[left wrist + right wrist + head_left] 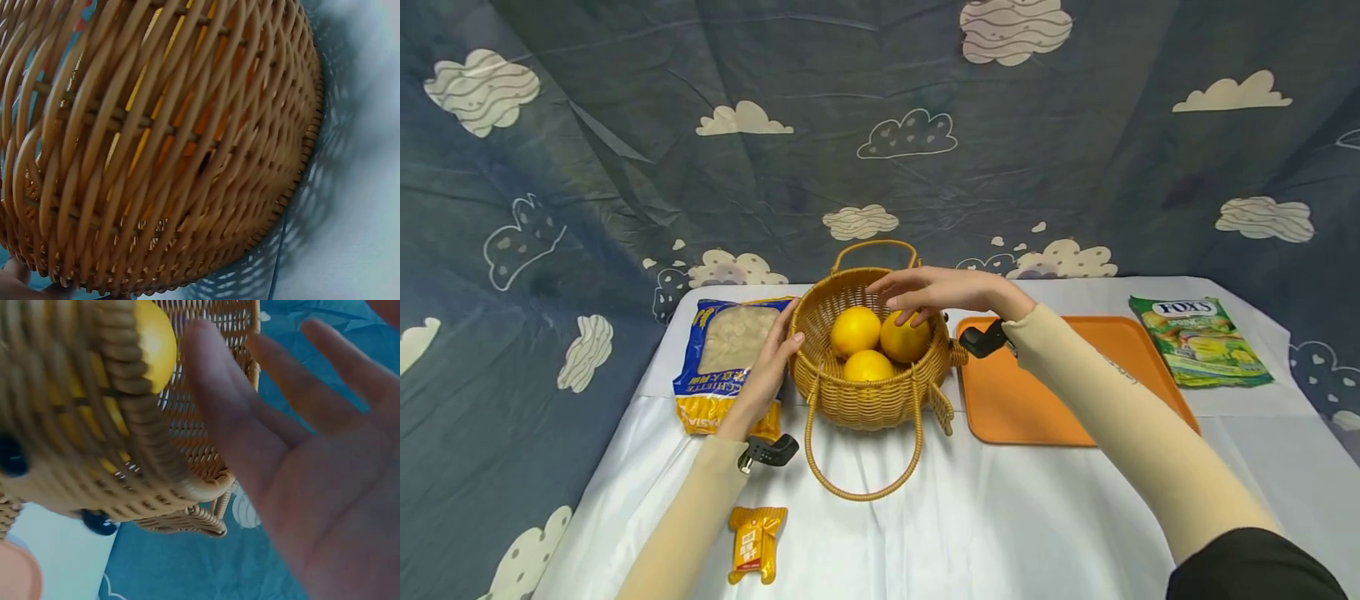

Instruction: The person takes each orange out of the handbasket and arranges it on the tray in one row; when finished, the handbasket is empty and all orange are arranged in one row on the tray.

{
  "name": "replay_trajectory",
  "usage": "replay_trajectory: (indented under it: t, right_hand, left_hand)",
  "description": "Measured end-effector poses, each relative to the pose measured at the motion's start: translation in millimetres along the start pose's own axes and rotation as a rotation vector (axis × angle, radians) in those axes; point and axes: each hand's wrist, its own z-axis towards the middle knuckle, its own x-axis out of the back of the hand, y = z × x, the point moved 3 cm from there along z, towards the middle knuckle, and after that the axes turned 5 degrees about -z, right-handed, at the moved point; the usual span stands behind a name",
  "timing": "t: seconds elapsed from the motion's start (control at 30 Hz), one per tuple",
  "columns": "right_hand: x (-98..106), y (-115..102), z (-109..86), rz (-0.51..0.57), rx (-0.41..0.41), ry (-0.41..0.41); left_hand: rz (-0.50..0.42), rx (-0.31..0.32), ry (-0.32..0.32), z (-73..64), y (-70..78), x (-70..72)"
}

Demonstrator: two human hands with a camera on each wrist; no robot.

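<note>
A woven wicker basket point(868, 404) with two looped handles stands mid-table, three round yellow-orange fruits, apparently oranges point(854, 332), inside it. Against its left side rests my left hand point(767, 362), fingers extended along the wall and thumb at the rim; in the left wrist view only bits of fingers point(15, 275) show at the lower left. My right hand point(951, 290) hovers over the basket's right rim, above the right-hand orange point(904, 337). Its fingers are spread and loosely bent, and the right wrist view shows nothing in the palm.
Left of the basket lies a blue-and-yellow pasta bag point(730, 342). An orange tray point(1030, 408) lies to the right, under my right forearm. Beyond it is a green FOX'S candy bag point(1198, 342). A small orange-wrapped snack point(757, 543) lies near the front. Dark cloud-print cloth hangs behind.
</note>
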Motion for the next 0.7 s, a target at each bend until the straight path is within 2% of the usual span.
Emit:
replay_trajectory:
  t: [0.2, 0.4, 0.7]
  right_hand:
    - [5.0, -1.6, 19.2, -0.014, -0.069, -0.133]
    - [5.0, -1.2, 34.4, 0.002, -0.168, -0.223]
    - [-4.0, 1.4, 55.5, -0.020, -0.248, -0.300]
  left_hand:
    - [0.029, -0.004, -0.002, -8.1, 14.2, -10.0]
    - [0.040, -0.012, 0.000, -9.2, 14.1, -11.8]
    - [0.069, -0.027, 0.001, -9.6, 12.5, -10.2]
